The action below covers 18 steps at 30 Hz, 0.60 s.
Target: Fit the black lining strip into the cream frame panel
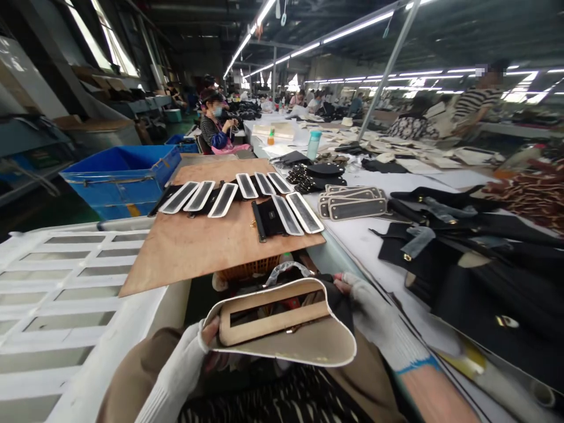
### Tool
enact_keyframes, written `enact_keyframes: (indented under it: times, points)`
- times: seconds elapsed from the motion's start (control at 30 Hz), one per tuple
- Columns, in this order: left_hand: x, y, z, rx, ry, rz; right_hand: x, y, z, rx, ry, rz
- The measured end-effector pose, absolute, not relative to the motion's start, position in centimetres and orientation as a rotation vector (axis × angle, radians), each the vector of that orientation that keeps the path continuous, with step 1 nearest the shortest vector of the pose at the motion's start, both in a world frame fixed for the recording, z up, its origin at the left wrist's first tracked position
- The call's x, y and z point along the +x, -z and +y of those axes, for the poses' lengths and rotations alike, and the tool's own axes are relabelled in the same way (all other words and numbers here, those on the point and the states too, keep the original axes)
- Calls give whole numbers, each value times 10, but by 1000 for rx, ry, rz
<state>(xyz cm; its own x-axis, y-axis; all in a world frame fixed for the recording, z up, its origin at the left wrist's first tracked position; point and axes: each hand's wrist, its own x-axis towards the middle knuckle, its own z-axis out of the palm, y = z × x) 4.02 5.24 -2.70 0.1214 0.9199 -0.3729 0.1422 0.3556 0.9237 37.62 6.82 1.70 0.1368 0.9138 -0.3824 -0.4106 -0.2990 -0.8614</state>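
An unfinished handbag (308,343) is held over my lap, its beige inside and white-edged rim facing me. A tan oblong frame (273,326) with a long slot lies across its mouth, and a plastic-wrapped handle (288,269) shows behind. My left hand (194,349), in a white glove with bare fingertips, is closed on the bag's left edge. On the far right side, my right hand (368,305), gloved likewise, pinches the black outer part with thumb and fingers. Part of the bag's underside is hidden.
A brown board (194,252) carries several white-rimmed oblong pieces (222,200). Black bag parts (480,282) and stacked oblong panels (356,205) cover the right table. A blue bin (123,182) stands at left, beside a white slotted rack (66,294). A masked person (215,126) sits ahead.
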Motion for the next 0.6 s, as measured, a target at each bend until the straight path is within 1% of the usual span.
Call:
enact_keyframes:
  times: [0.1, 0.27, 0.47, 0.6]
  points:
    - [39, 36, 51, 1066, -807, 1348, 380, -11, 70, -1271, -1482, -639]
    - [40, 39, 51, 1079, -783, 1426, 386, -3, 78, -1315, -1411, -703]
    - [41, 40, 56, 1042, -699, 1585, 386, 16, 96, -1463, -1203, -781]
    - [47, 42, 61, 1017, -829, 1541, 382, 40, 105, -1553, -1064, -844]
